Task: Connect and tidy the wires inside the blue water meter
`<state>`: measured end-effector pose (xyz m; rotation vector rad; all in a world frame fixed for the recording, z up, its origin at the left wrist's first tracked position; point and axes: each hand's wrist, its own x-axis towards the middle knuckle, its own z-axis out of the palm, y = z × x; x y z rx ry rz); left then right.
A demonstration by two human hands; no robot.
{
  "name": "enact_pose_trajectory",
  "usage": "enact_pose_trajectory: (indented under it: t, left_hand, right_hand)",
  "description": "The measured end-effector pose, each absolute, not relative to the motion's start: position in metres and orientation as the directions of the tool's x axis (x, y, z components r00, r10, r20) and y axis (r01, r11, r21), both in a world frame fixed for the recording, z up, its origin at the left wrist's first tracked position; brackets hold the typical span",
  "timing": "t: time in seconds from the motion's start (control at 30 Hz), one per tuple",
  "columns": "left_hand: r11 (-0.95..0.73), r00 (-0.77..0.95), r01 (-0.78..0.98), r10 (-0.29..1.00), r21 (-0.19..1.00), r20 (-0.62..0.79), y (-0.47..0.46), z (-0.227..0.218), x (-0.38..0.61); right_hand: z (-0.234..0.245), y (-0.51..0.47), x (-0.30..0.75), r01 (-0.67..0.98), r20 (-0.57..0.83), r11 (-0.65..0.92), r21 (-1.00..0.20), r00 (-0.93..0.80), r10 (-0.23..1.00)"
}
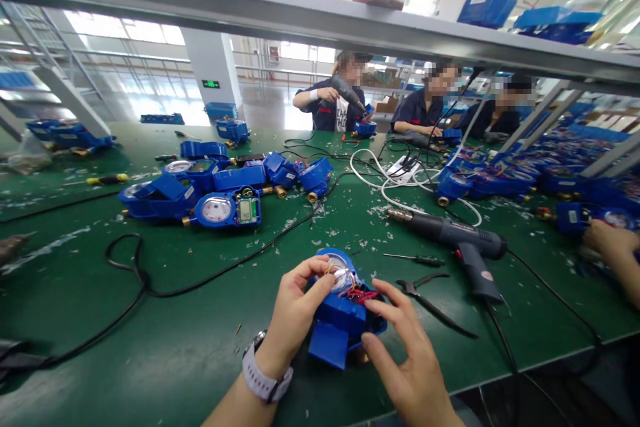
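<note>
A blue water meter (345, 310) lies on the green table in front of me, its round dial at the far end and a blue flap hanging out toward me. My left hand (297, 303) pinches thin wires (341, 273) with a white end between thumb and forefinger, over the dial. A bundle of red wires (361, 295) sits in the meter's open housing. My right hand (407, 350) is open at the meter's right side, thumb and fingers apart, fingertips close to the red wires. Whether they touch the housing I cannot tell.
Right of the meter lie a screwdriver (417, 259), cutting pliers (440, 303) and a heat gun (455, 240). Several blue meters (220, 210) stand at the left, with a black cable (200, 290) nearby. A co-worker's hand (615, 243) is at the right edge. A shelf (280, 17) crosses above.
</note>
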<state>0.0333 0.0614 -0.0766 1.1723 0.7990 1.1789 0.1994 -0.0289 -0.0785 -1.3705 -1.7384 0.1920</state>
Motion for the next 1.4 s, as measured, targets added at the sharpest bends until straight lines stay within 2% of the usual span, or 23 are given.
enact_pose_trajectory:
  t: [0.13, 0.33, 0.43, 0.63, 0.77, 0.87, 0.93, 1.03, 1.2, 1.3, 1.4]
  left_hand:
    - [-0.085, 0.253, -0.276, 0.955, 0.957, 0.157, 0.061, -0.075, 0.033]
    - [-0.128, 0.256, -0.296, 0.944, 0.946, 0.207, 0.061, -0.075, 0.035]
    - [-0.162, 0.252, -0.267, 0.940, 0.950, 0.231, 0.061, -0.075, 0.035]
    - [-0.239, 0.235, -0.158, 0.933, 0.958, 0.272, 0.059, -0.071, 0.033]
    - [-0.260, 0.248, -0.097, 0.929, 0.961, 0.276, 0.058, -0.070, 0.033]
    - [-0.257, 0.241, -0.079, 0.932, 0.963, 0.269, 0.057, -0.068, 0.033]
    - [-0.250, 0.240, -0.081, 0.935, 0.965, 0.262, 0.057, -0.068, 0.034]
    - [-0.230, 0.240, -0.087, 0.940, 0.969, 0.244, 0.057, -0.068, 0.034]
    - [-0.219, 0.241, -0.114, 0.940, 0.969, 0.241, 0.057, -0.069, 0.036]
    - [-0.223, 0.238, -0.138, 0.938, 0.965, 0.251, 0.057, -0.069, 0.035]
    - [-0.216, 0.243, -0.141, 0.938, 0.966, 0.246, 0.057, -0.069, 0.034]
  right_hand:
    - [-0.055, -0.010, 0.199, 0.640, 0.527, 0.381, -0.668, 0.045, 0.849]
    - [-0.029, 0.024, 0.184, 0.577, 0.482, 0.435, -0.691, -0.081, 0.872]
    - [-0.029, 0.031, 0.177, 0.517, 0.471, 0.445, -0.731, -0.090, 0.878]
    - [-0.033, 0.029, 0.174, 0.322, 0.418, 0.384, -0.865, 0.042, 0.907]
    - [-0.033, 0.029, 0.180, 0.140, 0.317, 0.303, -0.943, 0.094, 0.944]
    - [-0.035, 0.031, 0.188, -0.011, 0.261, 0.269, -0.963, 0.206, 0.943]
    - [-0.037, 0.032, 0.194, -0.040, 0.255, 0.277, -0.960, 0.282, 0.925]
    - [-0.039, 0.033, 0.201, 0.026, 0.261, 0.264, -0.964, 0.279, 0.924]
    - [-0.033, 0.030, 0.193, 0.355, 0.294, 0.263, -0.897, 0.037, 0.955]
    - [-0.032, 0.029, 0.186, 0.389, 0.291, 0.277, -0.879, -0.022, 0.956]
    - [-0.035, 0.027, 0.183, 0.363, 0.227, 0.218, -0.906, -0.018, 0.974]
